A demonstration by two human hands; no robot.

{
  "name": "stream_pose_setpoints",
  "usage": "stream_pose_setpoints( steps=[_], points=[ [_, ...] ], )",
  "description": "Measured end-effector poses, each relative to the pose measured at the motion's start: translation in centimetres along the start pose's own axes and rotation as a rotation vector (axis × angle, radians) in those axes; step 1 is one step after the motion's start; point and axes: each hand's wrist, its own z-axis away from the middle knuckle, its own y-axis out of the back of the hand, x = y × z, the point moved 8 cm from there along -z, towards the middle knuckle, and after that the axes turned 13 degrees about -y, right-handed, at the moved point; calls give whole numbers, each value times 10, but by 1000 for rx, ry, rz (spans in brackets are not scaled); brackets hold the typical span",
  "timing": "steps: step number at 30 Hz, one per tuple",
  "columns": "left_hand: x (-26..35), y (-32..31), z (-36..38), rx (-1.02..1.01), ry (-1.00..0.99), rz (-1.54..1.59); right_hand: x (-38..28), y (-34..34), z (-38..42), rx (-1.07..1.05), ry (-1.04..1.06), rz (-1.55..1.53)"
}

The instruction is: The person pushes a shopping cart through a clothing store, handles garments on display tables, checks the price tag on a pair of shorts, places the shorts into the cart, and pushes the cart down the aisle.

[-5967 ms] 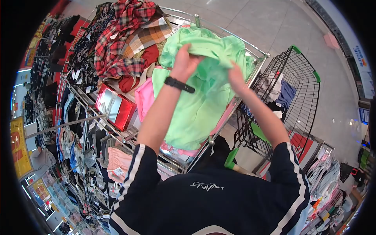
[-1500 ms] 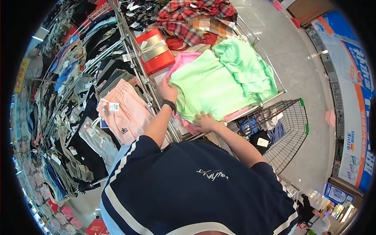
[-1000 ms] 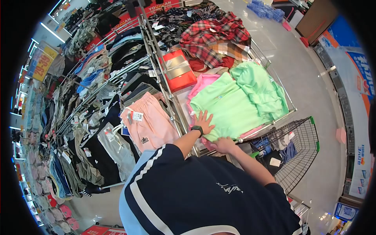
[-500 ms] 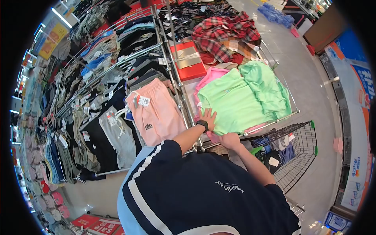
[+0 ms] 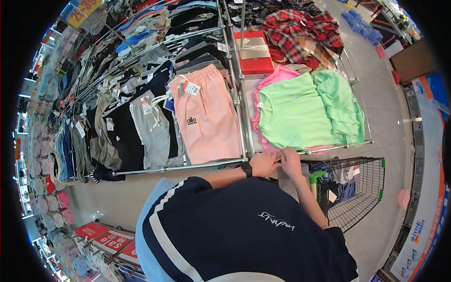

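My left hand [image 5: 264, 164], with a dark watch on its wrist, is at the display's front rail. Its fingers are curled at the near edge of a pink shirt [image 5: 277, 75]. Beside it, nearly touching, my right hand [image 5: 290, 162] is closed at the same edge; the fingertips partly hide the fabric. A light green shirt [image 5: 296, 110] lies spread over the pink one and covers most of it. To its right is a bunched light green garment [image 5: 339, 108].
Peach shorts [image 5: 204, 115] and grey shorts [image 5: 150, 127] lie on the left rack. Behind the green shirt are a red box [image 5: 253, 66] and a plaid shirt [image 5: 305, 35]. A black wire shopping cart [image 5: 361, 188] holding clothes stands close on my right.
My left hand has left the green shirt and come down beside my right hand at the pink shirt's near edge. The view has shifted, and the green shirt lies much as before.
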Motion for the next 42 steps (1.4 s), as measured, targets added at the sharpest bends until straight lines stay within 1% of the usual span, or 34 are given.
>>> stream_pose_setpoints(
  steps=[3, 5, 6, 8, 9, 11, 14, 16, 17, 18, 19, 21, 23, 25, 27, 28, 29, 30, 31, 32, 33, 35, 36, 37, 38, 41, 42],
  points=[
    [4, 0, -3, -9, -14, -11, -27, 55, 34, 155, 23, -167],
    [5, -3, 0, 2, -31, -12, -34, 101, 63, 341, -3, -103],
    [16, 9, 1, 8, -52, -36, -35, 122, 81, 426, -12, -73],
    [16, 7, 3, 28, -47, -88, -23, 153, 118, 528, -101, 70],
    [17, 4, 4, 29, -44, -111, -7, 159, 137, 501, -177, 100],
    [20, 6, 5, 70, -18, -151, 35, 150, 183, 425, -337, 149],
    [24, 3, 8, 114, 3, -216, 85, 109, 247, 147, -508, 170],
    [35, 5, 12, 110, 39, -254, 97, 104, 263, 132, -577, 167],
    [50, 7, 16, 191, 45, -235, 101, 102, 268, 127, -617, 163],
    [67, 10, 16, 269, 45, -220, 103, 104, 261, 80, -607, 31],
    [84, 14, 12, 346, 41, -208, 117, 98, 256, 112, -543, 85],
    [140, 16, -8, 526, -293, 117, 98, 105, 256, 131, -568, 160],
    [216, 23, -20, 523, -508, 172, 96, 101, 258, 135, -561, 162],
    [269, -1, -35, 469, -723, 138, 92, 98, 262, 137, -548, 141],
    [267, -67, -58, 201, -770, 79, 86, 96, 268, 160, -548, 89],
    [275, -97, -68, 57, -817, 60, 80, 92, 269, 76, -537, 57],
    [270, -108, -68, -320, -537, -112, 76, 93, 274, 3, -548, 26],
    [277, -107, -68, -274, -594, -198, 70, 102, 281, 27, -459, -122],
    [267, -121, -65, -21, -712, -221, 73, 111, 290, 67, -368, -264],
    [270, -105, -60, -125, -631, -233, 101, 116, 300, 118, -422, -412],
    [270, -99, -55, -115, -556, -198, 124, 121, 314, 172, -455, -561],
    [274, -92, -46, -76, -566, -238, 129, 129, 332, 300, -562, -880],
    [274, -94, -43, -117, -556, -268, 107, 133, 334, 235, -569, -573],
    [274, -96, -43, -155, -547, -303, 93, 125, 332, 117, -493, -354],
    [279, -96, -39, -166, -561, -345, 91, 108, 335, -60, -668, -414],
    [283, -102, -32, -286, -544, -364, 74, 118, 354, 193, -614, -658],
    [283, -101, -30, -269, -546, -340, 60, 143, 359, 529, -389, -507]
  ],
)
